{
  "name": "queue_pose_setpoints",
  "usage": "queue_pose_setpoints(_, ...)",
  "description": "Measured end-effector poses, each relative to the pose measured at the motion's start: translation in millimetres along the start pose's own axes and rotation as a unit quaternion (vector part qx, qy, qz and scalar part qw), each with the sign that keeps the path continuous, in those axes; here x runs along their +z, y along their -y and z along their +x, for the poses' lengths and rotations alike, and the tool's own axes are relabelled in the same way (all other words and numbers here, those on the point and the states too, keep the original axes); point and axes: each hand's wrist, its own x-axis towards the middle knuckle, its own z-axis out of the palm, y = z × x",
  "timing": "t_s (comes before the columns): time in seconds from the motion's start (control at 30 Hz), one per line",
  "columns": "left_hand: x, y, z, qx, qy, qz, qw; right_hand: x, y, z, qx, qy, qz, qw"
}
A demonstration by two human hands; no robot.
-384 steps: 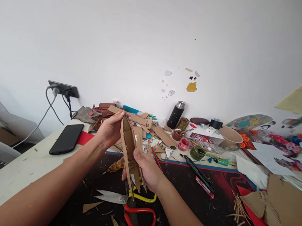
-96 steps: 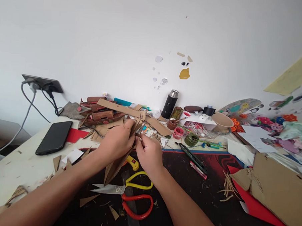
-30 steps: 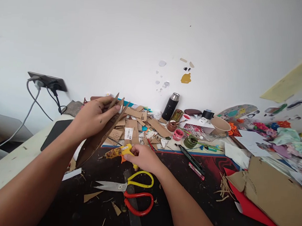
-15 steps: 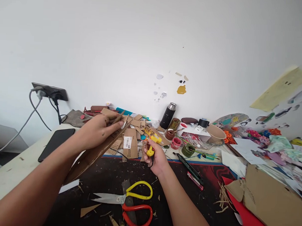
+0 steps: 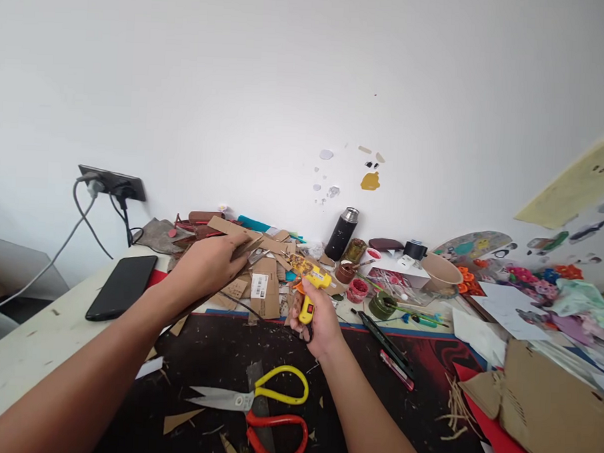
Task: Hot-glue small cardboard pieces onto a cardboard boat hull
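My right hand (image 5: 314,324) is closed round the handle of a small yellow glue gun (image 5: 311,288), held upright with its nozzle pointing up and left over the scrap pile. My left hand (image 5: 207,264) grips a folded brown cardboard piece (image 5: 245,246), fingers pressed on its upper end; most of the piece runs down under my forearm and is hidden. Both hands hover over the front of a heap of cardboard scraps (image 5: 264,278).
Yellow-handled scissors (image 5: 255,393) and red-handled scissors (image 5: 278,431) lie on the dark mat (image 5: 216,356) near me. A black phone (image 5: 122,287) lies left, a black flask (image 5: 342,233) at the wall, paint pots (image 5: 356,290) and a large cardboard sheet (image 5: 554,408) right.
My right hand picked the glue gun up from the mat and turned it upright. My left hand lowered the cardboard piece toward the scrap pile.
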Motion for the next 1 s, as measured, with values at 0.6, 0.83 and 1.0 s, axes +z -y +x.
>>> queue_pose_setpoints(0.6,9.0,-19.3,-5.2,0.031,-0.011,0.108,0.994,11.3,-8.8,-14.3,-0.082,0.006,-0.190,0.978)
queue_pose_setpoints(0.83,11.1,-37.9,-14.6,0.054,-0.020,0.128,0.990,12.0,-12.3,-18.7,-0.126,-0.019,-0.335,0.933)
queue_pose_setpoints(1.0,9.7,-42.4,-16.8,0.037,-0.026,0.140,0.989,9.9,-11.5,-20.2,-0.154,-0.034,-0.395,0.905)
